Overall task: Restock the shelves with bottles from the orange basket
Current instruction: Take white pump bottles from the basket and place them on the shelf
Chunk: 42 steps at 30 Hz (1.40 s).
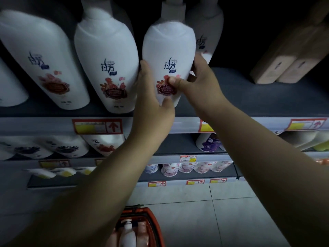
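Two hands on one white shampoo bottle (169,50): the left hand (151,97) wraps its lower left side, and the right hand (201,86) grips the right side with its thumb on the label. The bottle stands upright, cap up, dead ahead, just beside its neighbouring bottle (106,68) on the top shelf (249,97). I can't tell if the base has landed. The orange basket (156,227) sits on the floor below.

smooth white plastic bottle (169,56), orange plastic basket (153,221), glossy floor tiles (231,211)

white bottle (169,43) — 拉芳, shelf tag (97,126) — arrow
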### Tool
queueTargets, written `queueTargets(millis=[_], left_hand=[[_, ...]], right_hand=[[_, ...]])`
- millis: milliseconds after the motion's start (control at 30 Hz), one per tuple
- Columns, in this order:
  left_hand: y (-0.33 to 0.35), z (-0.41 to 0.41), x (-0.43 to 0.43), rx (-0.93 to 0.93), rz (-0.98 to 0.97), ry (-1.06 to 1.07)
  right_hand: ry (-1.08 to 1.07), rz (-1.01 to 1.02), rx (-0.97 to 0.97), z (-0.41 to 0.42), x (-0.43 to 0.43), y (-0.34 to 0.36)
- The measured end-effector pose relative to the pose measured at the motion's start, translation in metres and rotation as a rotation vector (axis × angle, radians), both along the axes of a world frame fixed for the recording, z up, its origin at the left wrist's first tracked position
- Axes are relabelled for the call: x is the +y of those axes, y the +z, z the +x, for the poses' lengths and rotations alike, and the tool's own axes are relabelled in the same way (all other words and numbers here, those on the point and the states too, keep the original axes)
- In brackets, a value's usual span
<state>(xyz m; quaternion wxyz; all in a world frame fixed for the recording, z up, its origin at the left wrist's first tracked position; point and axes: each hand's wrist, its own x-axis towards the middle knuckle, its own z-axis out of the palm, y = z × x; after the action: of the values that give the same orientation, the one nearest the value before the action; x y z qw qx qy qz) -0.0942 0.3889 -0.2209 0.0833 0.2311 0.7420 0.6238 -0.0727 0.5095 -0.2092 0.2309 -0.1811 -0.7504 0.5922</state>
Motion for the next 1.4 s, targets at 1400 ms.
queueTargets(millis=[1400], left_hand=[[-0.257,0.115,-0.263,-0.803,-0.035,-0.005]], right_hand=[[-0.171,-0.48,-0.475,0.167,-0.301,-0.274]])
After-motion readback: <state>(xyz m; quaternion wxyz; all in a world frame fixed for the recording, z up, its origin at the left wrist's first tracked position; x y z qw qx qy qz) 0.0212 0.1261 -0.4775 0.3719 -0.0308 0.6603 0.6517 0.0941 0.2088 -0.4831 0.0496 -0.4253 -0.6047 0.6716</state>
